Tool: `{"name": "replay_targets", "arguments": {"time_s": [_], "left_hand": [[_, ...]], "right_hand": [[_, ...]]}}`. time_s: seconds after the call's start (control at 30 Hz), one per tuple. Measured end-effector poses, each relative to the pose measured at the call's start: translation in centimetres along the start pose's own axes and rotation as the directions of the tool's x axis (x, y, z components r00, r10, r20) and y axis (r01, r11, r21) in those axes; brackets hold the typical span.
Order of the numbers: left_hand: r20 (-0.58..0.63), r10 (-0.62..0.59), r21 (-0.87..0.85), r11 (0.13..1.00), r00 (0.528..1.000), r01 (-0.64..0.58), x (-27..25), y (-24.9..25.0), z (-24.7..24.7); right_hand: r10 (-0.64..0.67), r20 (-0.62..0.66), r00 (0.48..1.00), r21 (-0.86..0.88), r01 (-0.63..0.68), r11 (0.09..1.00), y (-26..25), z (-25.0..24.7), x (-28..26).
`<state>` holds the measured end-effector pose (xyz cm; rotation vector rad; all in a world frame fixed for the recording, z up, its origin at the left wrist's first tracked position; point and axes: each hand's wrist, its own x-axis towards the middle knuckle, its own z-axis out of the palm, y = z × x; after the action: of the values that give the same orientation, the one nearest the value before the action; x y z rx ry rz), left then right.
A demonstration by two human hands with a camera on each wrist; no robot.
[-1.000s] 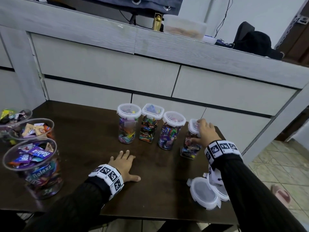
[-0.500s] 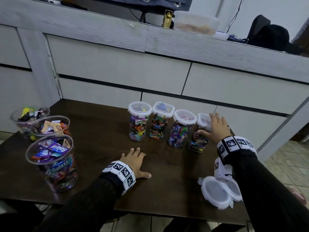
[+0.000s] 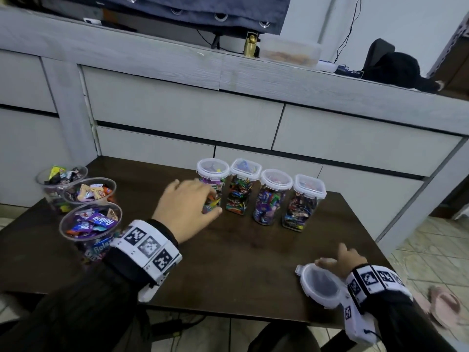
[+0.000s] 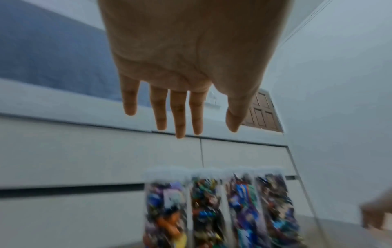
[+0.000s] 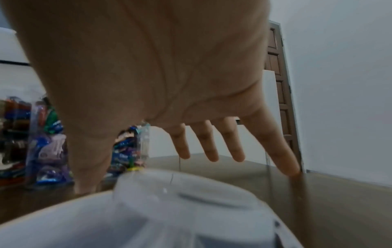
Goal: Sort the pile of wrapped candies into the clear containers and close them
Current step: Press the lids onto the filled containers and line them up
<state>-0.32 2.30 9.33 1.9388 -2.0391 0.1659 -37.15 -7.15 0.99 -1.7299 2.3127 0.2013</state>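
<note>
four lidded candy jars [image 3: 261,191] stand in a row at 12 o'clock on the dark table [image 3: 241,255], lids all on. three open tubs of candies [image 3: 90,222] sit at 9 o'clock. left hand [image 3: 184,208] hovers beside the leftmost jar, fingers [image 4: 178,114] straight and a bit spread, holding nothing. right hand [image 3: 340,260] at 4 o'clock, fingers wide, over the loose lids [image 3: 319,284].

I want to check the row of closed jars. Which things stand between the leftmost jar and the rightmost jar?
Two more lidded jars of candies: a square-lidded jar and a round-lidded jar, between the leftmost jar and the rightmost jar. The head view shows it clearly.
</note>
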Motion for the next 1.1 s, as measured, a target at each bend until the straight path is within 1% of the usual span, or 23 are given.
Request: {"name": "replay_targets", "arguments": {"time_s": [0.07, 0.13, 0.17, 0.27, 0.3, 0.33, 0.4, 0.47, 0.5, 0.57, 0.63, 0.7, 0.73, 0.77, 0.8, 0.83, 0.97, 1.1], "left_hand": [[-0.083, -0.070, 0.108, 0.991, 0.994, 0.079, -0.6, -1.4, -1.8], [-0.103, -0.191, 0.225, 0.951, 0.976, 0.210, -1.4, -3.3, -3.3], [-0.096, -0.267, 0.267, 0.921, 0.959, 0.284, -1.9, -4.3, -3.9], [-0.102, -0.469, 0.333, 0.815, 0.877, 0.475, -4.1, -7.0, -5.1], [-0.108, -0.518, 0.335, 0.785, 0.849, 0.521, -5.0, -7.7, -5.2], [-0.098, -0.562, 0.329, 0.760, 0.821, 0.560, -5.8, -8.3, -5.2], [-0.036, -0.636, 0.332, 0.720, 0.771, 0.609, -7.3, -9.3, -4.7], [0.039, -0.682, 0.358, 0.692, 0.731, 0.627, -8.2, -10.1, -3.8], [0.068, -0.698, 0.361, 0.684, 0.713, 0.634, -8.5, -10.3, -3.3], [0.098, -0.713, 0.327, 0.682, 0.694, 0.654, -8.7, -10.6, -2.3], [0.088, -0.704, 0.264, 0.699, 0.705, 0.665, -8.7, -10.6, -1.6], [0.075, -0.687, 0.203, 0.720, 0.722, 0.664, -8.6, -10.4, -1.2], [0.070, -0.674, 0.180, 0.733, 0.735, 0.656, -8.6, -10.3, -1.0], [0.064, -0.656, 0.159, 0.751, 0.752, 0.641, -8.6, -10.0, -0.8], [0.056, -0.633, 0.139, 0.771, 0.772, 0.622, -8.6, -9.7, -0.6], [0.049, -0.605, 0.123, 0.793, 0.794, 0.597, -8.5, -9.1, -0.4], [0.043, -0.472, 0.092, 0.879, 0.881, 0.467, -7.6, -6.0, 0.7], [0.074, -0.304, 0.013, 0.953, 0.950, 0.304, -5.1, -2.6, 2.3]], "right_hand": [[0.024, 0.061, 0.998, -0.013, -0.024, 1.000, 0.3, 1.1, -0.1], [0.009, 0.049, 0.999, 0.021, -0.010, 1.000, 0.3, 1.9, 0.1], [0.010, 0.045, 0.999, 0.008, -0.010, 1.000, 0.3, 2.0, 0.1], [-0.037, 0.060, 0.998, -0.032, 0.039, 0.999, 0.1, 1.9, 0.2], [-0.026, 0.065, 0.998, 0.012, 0.025, 1.000, -0.1, 1.9, 0.3], [-0.033, 0.072, 0.997, 0.012, 0.032, 0.999, -0.3, 1.9, 0.3], [-0.028, 0.063, 0.998, 0.033, 0.026, 0.999, -0.7, 2.0, 0.4], [-0.027, 0.062, 0.998, 0.068, 0.023, 0.997, -1.1, 2.0, 0.6], [-0.026, 0.063, 0.998, 0.084, 0.021, 0.996, -1.2, 2.0, 0.7], [-0.028, 0.078, 0.997, 0.043, 0.025, 0.999, -1.6, 1.7, 0.5], [-0.050, 0.059, 0.997, 0.017, 0.049, 0.999, -2.0, 1.5, 0.1], [-0.089, 0.072, 0.993, 0.002, 0.089, 0.996, -2.2, 1.5, -0.1], [-0.085, 0.069, 0.994, -0.013, 0.087, 0.996, -2.2, 1.5, 0.1], [-0.068, 0.071, 0.995, 0.007, 0.067, 0.998, -2.2, 1.5, 0.3], [-0.078, 0.074, 0.994, -0.007, 0.079, 0.997, -2.2, 1.6, 0.5], [-0.078, 0.078, 0.994, -0.031, 0.080, 0.996, -2.2, 1.7, 0.6], [-0.059, 0.074, 0.995, -0.012, 0.060, 0.998, -2.4, 1.9, 1.1], [-0.090, 0.070, 0.993, -0.028, 0.092, 0.995, -2.6, 1.5, 1.1]]}}
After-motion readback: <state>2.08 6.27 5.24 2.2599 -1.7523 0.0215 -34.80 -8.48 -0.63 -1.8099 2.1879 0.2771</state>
